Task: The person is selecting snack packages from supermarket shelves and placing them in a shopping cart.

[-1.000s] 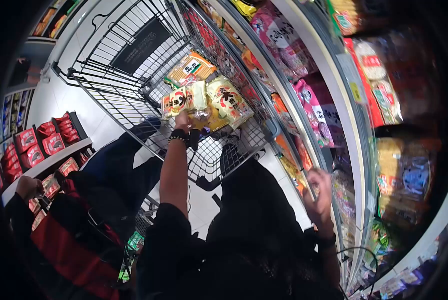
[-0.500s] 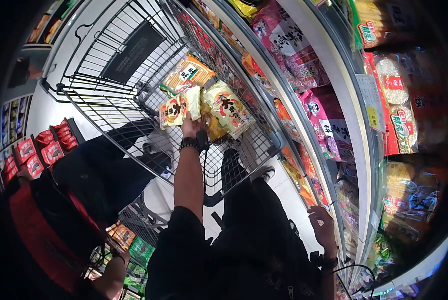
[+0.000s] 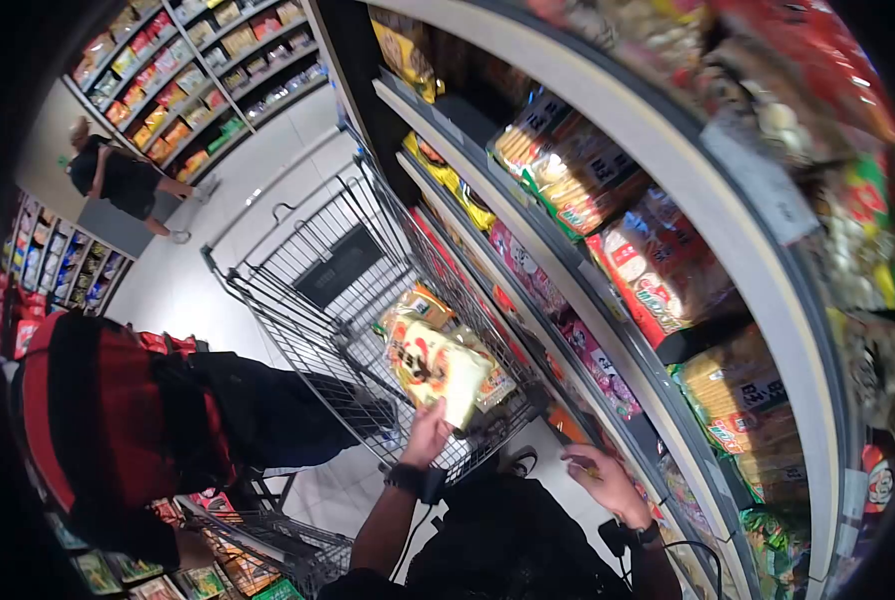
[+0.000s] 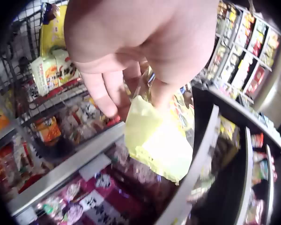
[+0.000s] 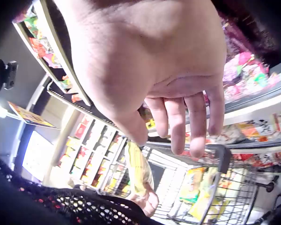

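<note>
My left hand point(image 3: 428, 436) pinches the near end of a pale yellow snack package point(image 3: 438, 368) over the cart point(image 3: 298, 345). In the left wrist view, thumb and fingers of the left hand point(image 4: 140, 51) close on the edge of the package point(image 4: 159, 140). Beneath it in the basket lie other packages, one with orange print point(image 3: 423, 303) and a pale one point(image 3: 498, 386). My right hand point(image 3: 608, 485) is held beside the shelves with nothing in it. Its fingers point(image 5: 177, 126) hang relaxed in the right wrist view, where the held package point(image 5: 138, 168) also shows.
Shelves point(image 3: 658, 130) of bagged snacks run along the right. A person in red and black point(image 3: 118, 410) stands close on the left, beside another cart point(image 3: 288, 540). Farther off, another person in dark clothes point(image 3: 123, 180) is near the back shelves.
The left hand has lifted the pale package off the others and nearer to me. The head view has swung, so more of the shelves and a far person show. The right hand's fingers have straightened.
</note>
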A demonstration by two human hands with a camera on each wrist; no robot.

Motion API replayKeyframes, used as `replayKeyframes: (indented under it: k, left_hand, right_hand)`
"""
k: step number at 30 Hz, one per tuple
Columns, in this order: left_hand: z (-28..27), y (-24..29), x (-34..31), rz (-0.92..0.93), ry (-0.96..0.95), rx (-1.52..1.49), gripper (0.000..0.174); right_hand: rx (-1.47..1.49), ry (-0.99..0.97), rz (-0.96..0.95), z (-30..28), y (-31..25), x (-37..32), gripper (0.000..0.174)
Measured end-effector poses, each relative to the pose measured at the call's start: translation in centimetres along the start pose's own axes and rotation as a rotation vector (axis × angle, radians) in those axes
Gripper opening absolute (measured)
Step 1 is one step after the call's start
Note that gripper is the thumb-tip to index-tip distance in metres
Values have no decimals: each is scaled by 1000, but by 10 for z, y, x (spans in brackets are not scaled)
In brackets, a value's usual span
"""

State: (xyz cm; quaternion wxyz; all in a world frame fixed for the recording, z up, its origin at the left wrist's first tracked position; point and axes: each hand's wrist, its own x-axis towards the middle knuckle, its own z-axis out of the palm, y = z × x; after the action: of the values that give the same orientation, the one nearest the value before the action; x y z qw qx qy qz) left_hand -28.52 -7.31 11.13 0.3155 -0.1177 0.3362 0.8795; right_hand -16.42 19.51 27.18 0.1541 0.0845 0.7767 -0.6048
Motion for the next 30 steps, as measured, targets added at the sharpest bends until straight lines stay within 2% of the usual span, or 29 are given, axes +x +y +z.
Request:
replayKeyframes:
  k: [1, 2, 3, 5, 6, 8, 9, 11, 12, 13, 15, 17, 20, 22, 24, 25, 28, 30]
  left_hand:
    - [14, 1, -8, -8, -35, 38, 22]
    - [94, 16, -41, -13, -22, 238, 26]
    - [101, 13, -44, -65, 45, 279, 34]
    - [126, -9, -53, -140, -19, 640, 39]
    - [141, -4, -51, -138, -25, 632, 39]
    - [176, 7, -69, 19, -112, 535, 35]
    - [150, -3, -54, -5, -35, 728, 26]
    - [123, -2, -41, 53, -185, 157, 20]
    - [146, 21, -51, 32, -140, 22, 18]
    - [137, 28, -47, -10, -143, -93, 25]
    - [123, 36, -41, -5, -185, -33, 33]
    - [129, 41, -36, 25, -121, -19, 45]
    - [139, 59, -19, 41, -110, -114, 45]
    - [160, 88, -5, 120, -123, -171, 45]
    - [187, 130, 13, 237, -106, -198, 45]
    - [196, 152, 28, 300, -83, -197, 45]
    - [212, 217, 79, 496, 44, -134, 48]
    - [224, 253, 115, 565, 114, -175, 51]
  right_hand:
    - [-24, -13, -34, 2, -5, 6, 51]
    - [43, 32, -123, 9, -38, 18, 55]
    - [16, 62, -156, 8, -28, 16, 50]
    - [426, 277, -1, 16, -31, 17, 44]
    - [416, 281, -1, 12, -35, 18, 44]
    - [552, 339, -95, 4, -43, 12, 37]
    - [539, 324, -101, 0, -40, 10, 37]
    - [615, 362, -214, -7, -32, 8, 34]
    - [590, 357, -244, -11, -36, 5, 33]
    - [584, 350, -242, -14, -38, 2, 33]
    - [488, 292, -156, -18, -41, 1, 37]
    - [425, 277, -187, -18, -50, 5, 38]
    - [362, 209, -254, -22, -61, 20, 44]
    - [353, 154, -291, -25, -75, 35, 49]
    - [601, -6, -426, -25, -99, 46, 58]
    - [519, -5, -414, -26, -113, 45, 63]
    - [292, -45, -325, -31, -127, 51, 51]
    - [165, -76, -306, -36, -112, 58, 41]
